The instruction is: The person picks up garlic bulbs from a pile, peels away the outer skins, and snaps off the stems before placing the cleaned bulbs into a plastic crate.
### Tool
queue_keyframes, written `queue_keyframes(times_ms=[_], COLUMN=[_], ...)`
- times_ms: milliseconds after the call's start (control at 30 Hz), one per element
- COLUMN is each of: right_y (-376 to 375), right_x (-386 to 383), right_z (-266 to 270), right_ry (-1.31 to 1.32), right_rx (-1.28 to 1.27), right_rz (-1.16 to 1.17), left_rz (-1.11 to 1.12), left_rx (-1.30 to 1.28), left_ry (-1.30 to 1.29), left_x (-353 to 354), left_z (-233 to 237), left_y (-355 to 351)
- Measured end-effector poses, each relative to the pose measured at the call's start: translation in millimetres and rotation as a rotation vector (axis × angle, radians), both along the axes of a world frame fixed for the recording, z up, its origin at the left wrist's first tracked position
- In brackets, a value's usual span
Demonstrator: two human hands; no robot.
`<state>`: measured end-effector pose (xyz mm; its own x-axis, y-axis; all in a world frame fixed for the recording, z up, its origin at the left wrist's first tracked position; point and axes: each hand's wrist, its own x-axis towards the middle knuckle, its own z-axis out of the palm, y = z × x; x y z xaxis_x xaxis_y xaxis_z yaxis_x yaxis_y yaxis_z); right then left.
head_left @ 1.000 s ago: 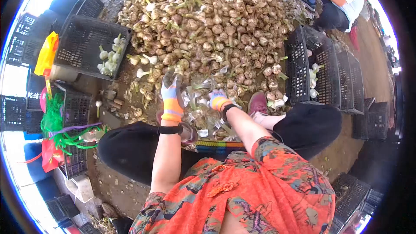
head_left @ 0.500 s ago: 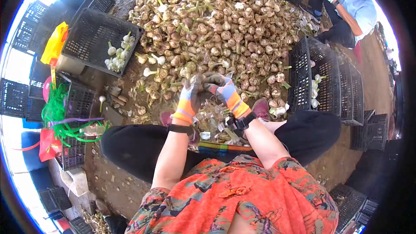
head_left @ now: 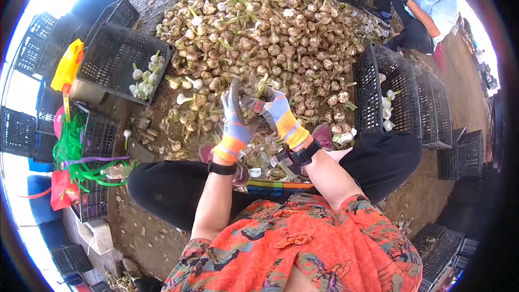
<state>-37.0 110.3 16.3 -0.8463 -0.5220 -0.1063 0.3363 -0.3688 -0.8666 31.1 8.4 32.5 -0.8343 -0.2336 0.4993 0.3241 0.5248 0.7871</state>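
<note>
Seated at the near edge of a heap of unpeeled garlic (head_left: 270, 32), a person curls the gloved right hand (head_left: 278, 114) shut round a dirt-crusted garlic bulb (head_left: 250, 109), its stalk pointing up toward the heap. The gloved left hand (head_left: 234, 124), fingers straight, presses its open palm against the bulb's left side.

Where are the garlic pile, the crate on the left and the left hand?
garlic pile (head_left: 270, 27), head view, middle of the heap.
crate (head_left: 105, 54), head view, bare mesh floor.
left hand (head_left: 233, 121), head view, middle of the glove.
</note>
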Motion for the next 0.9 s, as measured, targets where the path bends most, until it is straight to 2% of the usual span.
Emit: queue_keyframes(times_ms=[133,200,267,333,367,400,433,467,567,600,633,667,700,733,767,800,833,867,900], right_y=[11.2,17.1,21.4,27.2,31.8,36.8,41.1,42.6,40.1,31.7,25.4,21.4,25.4,29.0,31.9,33.7,33.2,32.9,32.7], right_x=[3.0,0.4,-4.8,-11.2,-14.9,-19.8,-28.3,-29.1,-20.1,-14.4,-12.3,-8.3,-7.3,-4.9,-4.7,-12.3,-9.4,-4.4,2.2], right_z=[10.0,8.4,7.4,8.3,10.3,11.6,9.1,4.1,7.0,18.0,1.4,-5.1,-10.2,2.4,9.6,-7.8,-0.1,13.8,28.8], right_ry=[0.002,-0.049,0.039,0.124,0.153,0.182,0.402,0.402,0.229,0.420,0.451,0.478,0.472,0.307,0.142,-0.069,-0.067,-0.064,0.107], right_rx=[0.017,-0.190,-0.113,-0.037,-0.133,-0.229,0.021,0.019,0.071,0.152,0.301,0.449,0.450,0.229,0.008,-0.224,-0.206,-0.188,0.018], right_rz=[0.037,0.086,0.126,0.165,0.230,0.294,0.276,0.275,0.178,0.112,0.010,-0.093,-0.096,-0.010,0.077,0.128,0.094,0.062,0.068], left_rz=[0.045,0.069,0.066,-0.222,-0.222,-0.223,-0.260,-0.298,-0.281,-0.248,-0.214,-0.164,-0.154,-0.141,-0.182,-0.224,-0.250,-0.248,-0.181], left_rx=[-0.031,-0.085,-0.106,0.702,0.817,0.816,0.962,1.108,1.258,1.340,1.254,0.900,0.847,0.792,0.922,1.053,0.970,0.972,0.702], left_ry=[-0.062,-0.090,-0.087,-0.083,0.026,0.025,-0.019,-0.065,-0.159,-0.223,-0.168,-0.096,-0.166,-0.232,-0.259,-0.288,-0.405,-0.400,-0.267], left_x=[-1.4,-5.2,-0.9,2.9,-1.7,-0.3,2.7,5.0,5.3,4.0,-1.5,-3.5,-2.5,-1.2,0.9,5.0,8.2,5.2,0.1], left_z=[-6.8,-16.0,2.9,12.1,-1.2,-5.7,5.8,12.4,18.4,22.0,9.9,1.0,-8.9,-15.0,2.4,21.0,37.8,23.4,-3.3], left_y=[-3.9,-8.4,-2.4,3.0,1.5,-0.7,-0.3,-0.9,-4.4,-4.1,-0.7,5.0,0.4,-5.9,-6.0,-6.1,-9.9,-11.9,-15.1])
